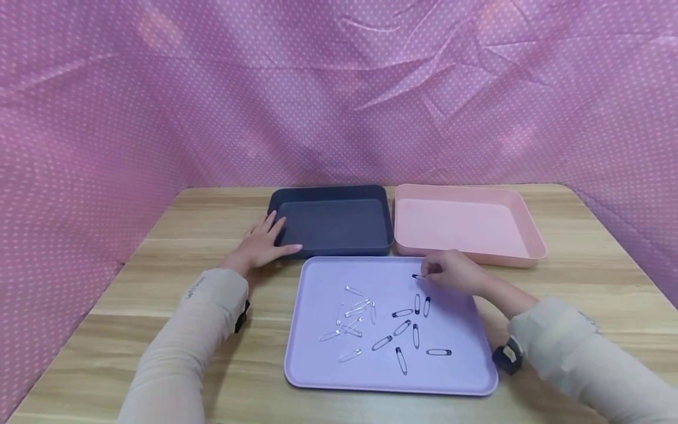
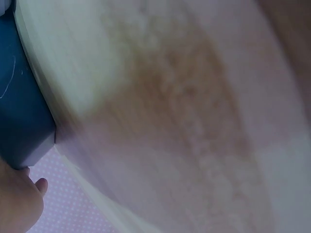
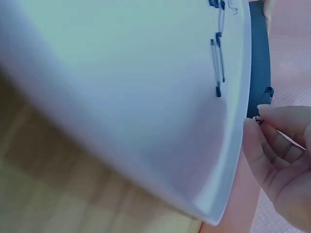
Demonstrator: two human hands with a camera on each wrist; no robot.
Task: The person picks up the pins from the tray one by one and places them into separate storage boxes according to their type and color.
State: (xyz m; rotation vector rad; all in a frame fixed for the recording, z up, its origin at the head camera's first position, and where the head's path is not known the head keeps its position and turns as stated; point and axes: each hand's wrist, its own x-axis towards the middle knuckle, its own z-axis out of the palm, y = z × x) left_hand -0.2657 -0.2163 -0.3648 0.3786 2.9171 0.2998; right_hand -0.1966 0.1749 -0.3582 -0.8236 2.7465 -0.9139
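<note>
In the head view, my right hand (image 1: 454,272) pinches a safety pin (image 1: 416,276) with a black head over the far right part of the lavender tray (image 1: 323,377). The right wrist view shows thumb and index finger meeting on one end of this pin, its black head (image 3: 268,91) pointing away. Several more black-headed safety pins (image 1: 398,350) lie on the tray's right half, and several silver ones (image 1: 359,352) on its left half. My left hand (image 1: 261,242) rests with spread, fairly straight fingers on the left rim of the dark tray (image 1: 339,227).
A deep pink tray (image 1: 450,227) stands right of the dark one, both behind the lavender tray, with nothing visible inside either. All are on a wood-grain table (image 1: 254,365). A pink dotted cloth (image 1: 318,135) hangs behind and at the sides.
</note>
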